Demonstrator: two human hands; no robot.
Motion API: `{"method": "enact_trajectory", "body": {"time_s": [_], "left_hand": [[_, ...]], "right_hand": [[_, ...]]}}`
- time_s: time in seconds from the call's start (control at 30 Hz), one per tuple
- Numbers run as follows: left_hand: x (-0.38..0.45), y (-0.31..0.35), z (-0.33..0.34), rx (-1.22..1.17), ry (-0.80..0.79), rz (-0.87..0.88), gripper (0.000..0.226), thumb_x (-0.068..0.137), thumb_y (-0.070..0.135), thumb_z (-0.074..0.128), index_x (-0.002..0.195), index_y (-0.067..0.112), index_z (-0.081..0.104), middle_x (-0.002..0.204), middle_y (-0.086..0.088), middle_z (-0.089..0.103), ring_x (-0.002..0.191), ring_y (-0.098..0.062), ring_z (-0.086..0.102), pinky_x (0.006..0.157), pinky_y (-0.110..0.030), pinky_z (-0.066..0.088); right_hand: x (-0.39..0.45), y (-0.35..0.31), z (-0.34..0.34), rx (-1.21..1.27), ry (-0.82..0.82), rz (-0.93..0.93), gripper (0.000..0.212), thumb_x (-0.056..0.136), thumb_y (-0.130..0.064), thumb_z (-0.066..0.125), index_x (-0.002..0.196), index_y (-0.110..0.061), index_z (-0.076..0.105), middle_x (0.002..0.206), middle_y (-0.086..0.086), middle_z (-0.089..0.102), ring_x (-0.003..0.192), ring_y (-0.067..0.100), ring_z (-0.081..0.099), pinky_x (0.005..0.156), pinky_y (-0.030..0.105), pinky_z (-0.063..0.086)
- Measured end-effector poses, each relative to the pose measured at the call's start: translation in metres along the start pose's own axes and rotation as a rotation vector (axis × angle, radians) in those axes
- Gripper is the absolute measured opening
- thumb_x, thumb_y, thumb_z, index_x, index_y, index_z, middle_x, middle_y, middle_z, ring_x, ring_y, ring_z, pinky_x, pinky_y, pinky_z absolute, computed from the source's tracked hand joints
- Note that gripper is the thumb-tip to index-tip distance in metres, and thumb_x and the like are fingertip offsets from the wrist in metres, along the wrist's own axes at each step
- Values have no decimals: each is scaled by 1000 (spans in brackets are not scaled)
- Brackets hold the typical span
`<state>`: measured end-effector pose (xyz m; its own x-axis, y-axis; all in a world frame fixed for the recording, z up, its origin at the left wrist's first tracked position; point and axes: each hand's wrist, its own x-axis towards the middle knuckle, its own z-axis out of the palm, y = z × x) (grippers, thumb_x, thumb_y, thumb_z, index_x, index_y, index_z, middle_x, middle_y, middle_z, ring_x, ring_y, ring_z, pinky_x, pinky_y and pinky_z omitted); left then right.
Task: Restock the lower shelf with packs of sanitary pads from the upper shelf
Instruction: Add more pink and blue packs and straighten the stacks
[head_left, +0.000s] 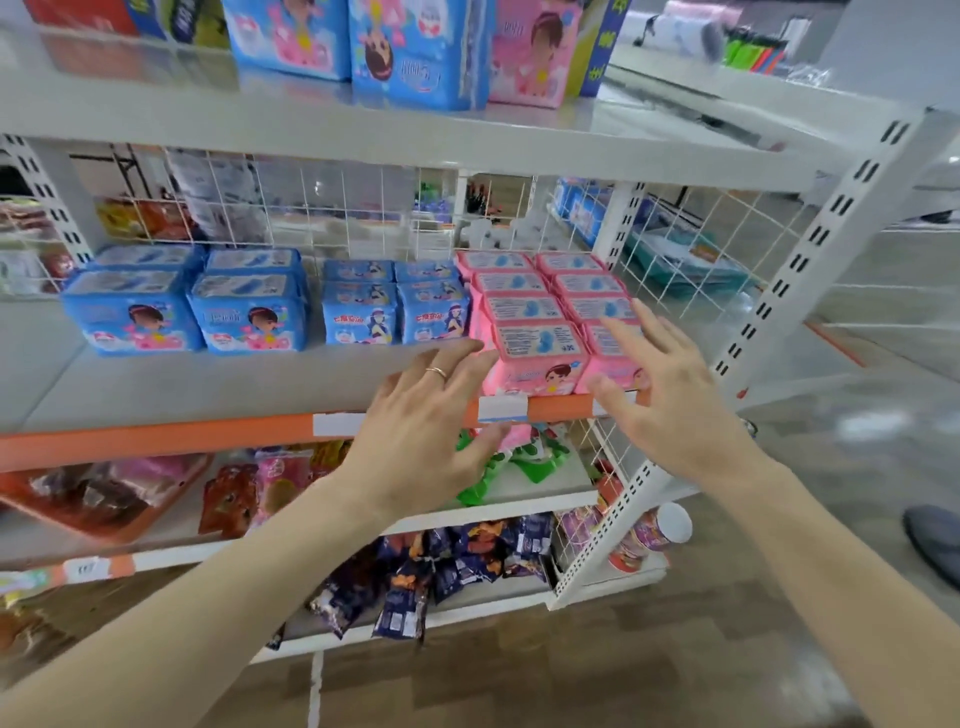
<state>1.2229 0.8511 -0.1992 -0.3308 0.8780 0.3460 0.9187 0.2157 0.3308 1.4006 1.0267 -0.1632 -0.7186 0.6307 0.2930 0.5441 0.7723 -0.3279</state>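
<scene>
At the right end of the lower shelf (208, 395), hard against its orange front edge (156, 439), the pink packs (540, 343) stand in two rows running back toward the wire mesh. Both hands are spread in front of them with fingers straight and apart, holding nothing. The left hand (431, 441) (a thin ring on one finger) reaches over the front edge, its fingertips just beside the left face of the front pink pack; whether they touch it cannot be told. The right hand (670, 400) covers part of the front pack of the right row, fingers pointing up and back over the tops of the packs; contact there is likewise unclear.

Left of the pink rows, set further back from the front edge, stand small blue packs (395, 312) and, toward the shelf's left end, larger blue packs (187, 306).

On the upper shelf (363, 135), near its right end, large blue packs (415, 52) and a pink pack (535, 52) stand upright side by side.

Under the lower shelf, further shelves hold snack bags (441, 571) and green packets (519, 457). The white perforated upright (810, 260) frames the shelf's right corner.
</scene>
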Motion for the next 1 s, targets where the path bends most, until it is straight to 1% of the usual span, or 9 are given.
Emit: {"method": "enact_trajectory", "body": {"time_s": [0.07,0.13,0.2,0.33,0.53,0.63,0.7,0.87,1.0], "left_hand": [[8,6,-4,37,29,7,69,94,61,41,153,27,32,158,7,32,142,-20,33,110,-46,36],[18,15,-12,67,49,8,73,91,65,33,153,26,33,158,5,33,142,-21,33,110,-48,36],[31,24,-21,97,83,15,77,89,67,27,153,24,35,158,3,35,142,-23,35,108,-50,38],[54,41,-35,154,169,-17,76,91,68,26,152,24,36,157,4,35,142,-22,36,107,-49,40],[63,56,-48,212,253,-55,68,93,64,34,149,25,42,154,4,40,138,-22,42,103,-49,43],[73,64,-62,252,322,-57,64,95,61,35,148,26,41,153,5,41,138,-21,42,104,-47,42],[81,69,-74,254,377,-70,62,96,60,36,148,27,42,153,6,40,137,-20,42,105,-45,41],[103,75,-94,290,464,-94,64,94,60,38,148,26,40,153,7,39,137,-18,42,108,-43,40],[111,71,-101,293,539,-151,65,93,60,40,147,26,41,152,9,40,137,-18,43,107,-43,40]], "right_hand": [[5,-3,-11,1,14,-49,68,95,-52,53,155,-30,30,166,-1,17,153,21,12,123,51,18],[13,-4,-21,-28,49,-118,68,95,-58,49,155,-32,30,166,-2,16,153,19,11,123,49,16],[23,-3,-31,-38,93,-177,71,92,-62,43,154,-30,32,166,-1,18,153,20,12,123,51,18],[44,-1,-50,-15,138,-259,72,90,-64,39,154,-32,32,165,2,20,153,22,15,122,54,21],[61,-1,-56,80,156,-389,64,96,-54,50,152,-27,37,164,2,24,152,23,19,122,43,16],[73,-1,-65,119,159,-443,67,94,-57,45,153,-28,35,164,0,23,152,22,20,121,45,19],[84,2,-72,153,177,-472,64,96,-55,46,153,-28,35,164,-2,24,152,20,21,122,45,21],[108,10,-89,213,212,-538,68,93,-58,40,152,-25,37,162,-1,29,149,20,27,119,49,30],[128,8,-99,245,205,-574,65,95,-52,49,153,-26,35,163,-4,27,149,14,27,121,43,28]]}}
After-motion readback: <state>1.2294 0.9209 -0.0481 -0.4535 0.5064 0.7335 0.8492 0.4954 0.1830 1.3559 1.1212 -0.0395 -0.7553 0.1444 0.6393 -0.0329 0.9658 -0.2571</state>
